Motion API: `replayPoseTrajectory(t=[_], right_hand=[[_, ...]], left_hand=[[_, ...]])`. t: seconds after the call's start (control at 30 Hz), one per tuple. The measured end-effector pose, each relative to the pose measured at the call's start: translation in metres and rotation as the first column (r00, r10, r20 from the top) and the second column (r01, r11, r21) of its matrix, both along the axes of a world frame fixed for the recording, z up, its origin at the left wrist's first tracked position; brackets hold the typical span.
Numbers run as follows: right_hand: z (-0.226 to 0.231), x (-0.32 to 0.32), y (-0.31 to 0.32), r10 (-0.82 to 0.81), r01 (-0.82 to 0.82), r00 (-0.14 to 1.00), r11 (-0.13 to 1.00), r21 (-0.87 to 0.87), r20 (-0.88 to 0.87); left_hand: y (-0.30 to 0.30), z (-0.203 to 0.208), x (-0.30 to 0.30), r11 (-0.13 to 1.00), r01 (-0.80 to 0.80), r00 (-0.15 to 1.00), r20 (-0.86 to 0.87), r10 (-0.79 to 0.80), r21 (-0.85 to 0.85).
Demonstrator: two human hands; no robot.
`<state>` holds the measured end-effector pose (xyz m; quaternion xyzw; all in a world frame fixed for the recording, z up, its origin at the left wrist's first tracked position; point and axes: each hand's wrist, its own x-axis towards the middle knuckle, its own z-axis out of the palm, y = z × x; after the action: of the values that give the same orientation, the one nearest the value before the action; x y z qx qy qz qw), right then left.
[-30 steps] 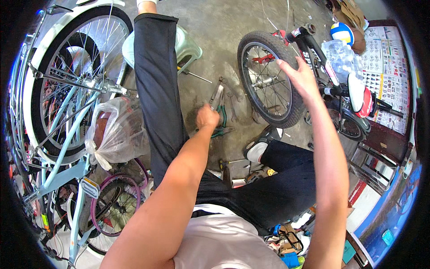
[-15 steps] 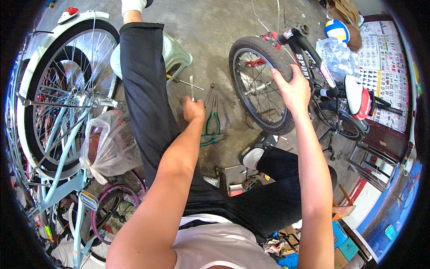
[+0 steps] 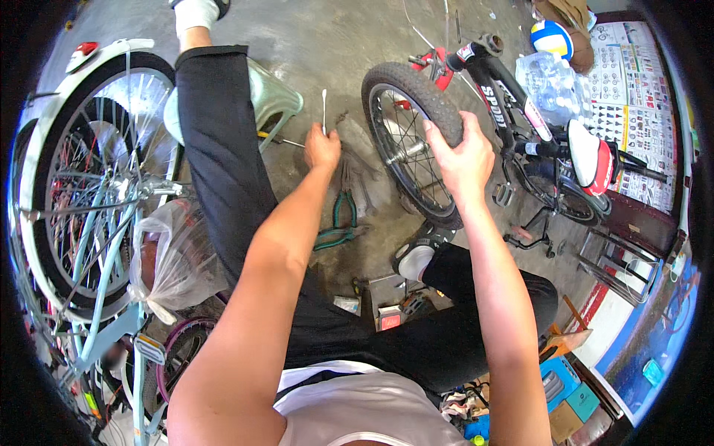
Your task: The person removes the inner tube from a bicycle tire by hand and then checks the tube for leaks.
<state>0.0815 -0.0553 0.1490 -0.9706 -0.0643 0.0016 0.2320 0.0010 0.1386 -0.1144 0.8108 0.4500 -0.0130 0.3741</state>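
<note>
Small bicycle's front tyre (image 3: 416,85) is gripped by right hand (image 3: 462,152); thin white tool (image 3: 324,111) on floor (image 3: 327,37) is pinched by left hand (image 3: 322,147), green pliers (image 3: 338,219) near.

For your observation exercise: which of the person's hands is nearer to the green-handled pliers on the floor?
Left. The left hand is just above the pliers on the floor, apart from them. The right hand grips the small bicycle's tyre, farther off.

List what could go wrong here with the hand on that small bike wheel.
1. The right hand grips the tyre close to the spokes; if the wheel turns, fingers might get caught.
2. The left hand reaches to the floor among loose tools, with pliers nearby, so it might get scraped.
</note>
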Motion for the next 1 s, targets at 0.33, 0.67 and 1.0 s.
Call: replayPoseTrajectory(t=[0.33,0.67,1.0], right_hand=[[0.02,-0.039,-0.025,0.121,-0.121,0.978,0.993,-0.007,0.171],[0.051,-0.066,-0.101,0.065,-0.064,0.998,0.996,0.063,-0.018],[0.033,-0.09,-0.138,0.14,-0.132,0.985,0.988,-0.085,0.1]], left_hand=[[-0.1,0.077,-0.087,0.926,-0.086,0.975,0.161,0.154,-0.368],[-0.092,0.184,-0.121,0.89,0.348,0.902,0.363,-0.233,-0.295],[-0.086,0.182,-0.144,0.824,0.157,0.987,0.108,-0.117,-0.544]])
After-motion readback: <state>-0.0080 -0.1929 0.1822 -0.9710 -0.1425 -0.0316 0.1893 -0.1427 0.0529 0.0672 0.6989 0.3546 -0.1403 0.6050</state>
